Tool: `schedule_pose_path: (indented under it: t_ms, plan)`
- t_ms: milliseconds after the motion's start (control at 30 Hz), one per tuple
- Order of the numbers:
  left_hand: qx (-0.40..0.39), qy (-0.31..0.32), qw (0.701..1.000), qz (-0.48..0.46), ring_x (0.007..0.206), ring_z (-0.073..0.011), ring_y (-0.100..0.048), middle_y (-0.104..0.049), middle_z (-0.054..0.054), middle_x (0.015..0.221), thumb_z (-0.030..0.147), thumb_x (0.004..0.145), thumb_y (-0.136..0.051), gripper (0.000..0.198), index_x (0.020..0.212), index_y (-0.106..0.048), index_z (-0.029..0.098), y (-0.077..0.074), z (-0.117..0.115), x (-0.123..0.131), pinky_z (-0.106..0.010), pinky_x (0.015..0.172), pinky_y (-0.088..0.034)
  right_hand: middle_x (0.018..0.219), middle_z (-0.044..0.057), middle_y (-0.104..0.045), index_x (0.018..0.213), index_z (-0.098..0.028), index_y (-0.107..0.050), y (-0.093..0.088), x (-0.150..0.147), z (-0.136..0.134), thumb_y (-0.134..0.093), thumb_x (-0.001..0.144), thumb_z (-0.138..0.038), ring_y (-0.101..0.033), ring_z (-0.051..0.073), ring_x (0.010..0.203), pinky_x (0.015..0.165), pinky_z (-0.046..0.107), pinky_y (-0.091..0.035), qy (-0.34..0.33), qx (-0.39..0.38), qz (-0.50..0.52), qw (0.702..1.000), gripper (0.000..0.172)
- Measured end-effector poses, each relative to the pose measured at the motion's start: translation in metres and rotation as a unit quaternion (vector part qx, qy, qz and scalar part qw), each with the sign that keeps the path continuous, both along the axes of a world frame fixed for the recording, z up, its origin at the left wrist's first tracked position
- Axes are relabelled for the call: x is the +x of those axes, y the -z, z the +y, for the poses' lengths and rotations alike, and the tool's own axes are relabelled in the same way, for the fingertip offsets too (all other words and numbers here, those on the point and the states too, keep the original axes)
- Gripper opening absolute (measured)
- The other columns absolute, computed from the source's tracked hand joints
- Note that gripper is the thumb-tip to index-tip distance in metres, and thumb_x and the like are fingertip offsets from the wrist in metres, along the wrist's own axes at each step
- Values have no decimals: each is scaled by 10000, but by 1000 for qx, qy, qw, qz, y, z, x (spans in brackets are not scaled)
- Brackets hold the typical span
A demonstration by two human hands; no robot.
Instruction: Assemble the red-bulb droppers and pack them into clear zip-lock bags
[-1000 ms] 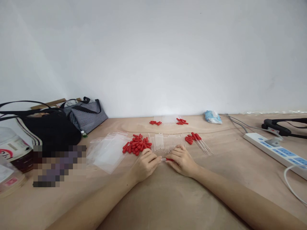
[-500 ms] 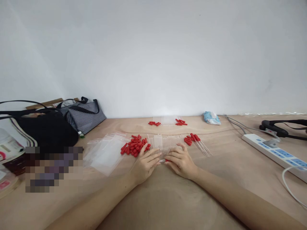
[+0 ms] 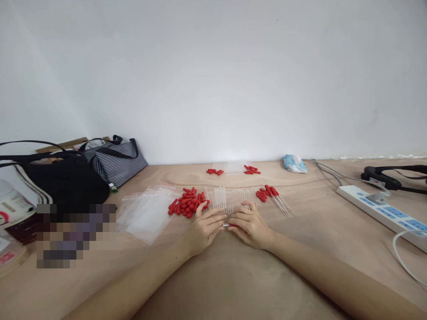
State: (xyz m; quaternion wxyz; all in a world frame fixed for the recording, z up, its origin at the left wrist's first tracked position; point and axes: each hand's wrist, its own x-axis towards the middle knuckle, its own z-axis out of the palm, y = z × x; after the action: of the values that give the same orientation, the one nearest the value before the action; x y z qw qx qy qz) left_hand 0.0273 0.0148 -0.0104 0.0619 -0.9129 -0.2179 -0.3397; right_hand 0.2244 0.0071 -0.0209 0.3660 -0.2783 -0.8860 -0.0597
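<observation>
In the middle of the table my left hand (image 3: 204, 227) pinches a thin clear dropper tube (image 3: 226, 225). Opposite it, my right hand (image 3: 249, 226) has its fingers closed round a red rubber bulb (image 3: 233, 225) at the tube's right end. How far the tube sits inside the bulb is hidden by my fingers. Just beyond both hands lies a row of clear tubes (image 3: 242, 198). Left of the row is a heap of loose red bulbs (image 3: 189, 202). Several droppers with red bulbs on them (image 3: 282, 203) lie to the right.
Clear zip bags (image 3: 148, 218) lie at left. Near the wall are another group of tubes (image 3: 233, 168) with red bulbs and a blue tissue pack (image 3: 295, 163). A power strip (image 3: 387, 213) with cables stands right; a black bag (image 3: 66, 182) and striped bag (image 3: 116, 160) left.
Both hands stay almost in place, still on the tube and bulb. Between the fingertips, the tube and a little more of the red bulb have shifted slightly.
</observation>
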Motion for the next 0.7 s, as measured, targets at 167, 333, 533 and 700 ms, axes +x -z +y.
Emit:
schedule_pose_path:
  t_ms: [167, 333, 533, 700]
  plan:
    - [-5, -5, 1000, 5, 1003, -182, -555, -677, -17, 947, 159, 853, -449, 175, 865, -619, 203, 1, 1, -1, -473, 1000, -168, 783, 32, -658, 859, -193, -602, -1, 1, 2, -475, 835, -227, -542, 152, 812, 858, 382, -304, -10, -23, 10, 1000, 134]
    - [-32, -35, 998, -37, 974, -179, -556, -678, -17, 918, 171, 854, -448, 165, 897, -605, 197, 2, 2, 0, -438, 968, -247, 781, 37, -651, 887, -203, -609, 0, 2, 1, -540, 797, -317, -546, 160, 751, 751, 354, -394, 2, -155, 121, 980, 161]
    - [-64, -59, 996, -19, 1046, -225, -493, -601, -78, 1077, 340, 820, -491, 337, 1121, -502, 188, -3, 1, -6, -430, 950, -304, 798, 33, -611, 891, -194, -560, -7, 0, 8, -508, 800, -363, -574, 144, 748, 686, 290, -470, -47, -317, 321, 891, 199]
    - [-88, -121, 988, -33, 1082, -248, -447, -535, -110, 1123, 317, 820, -468, 399, 1185, -416, 163, -4, 3, -11, -431, 923, -341, 728, -10, -539, 1139, -225, -390, -31, 54, 39, -402, 836, -377, -533, 127, 645, 604, 274, -461, 19, -304, 354, 884, 339]
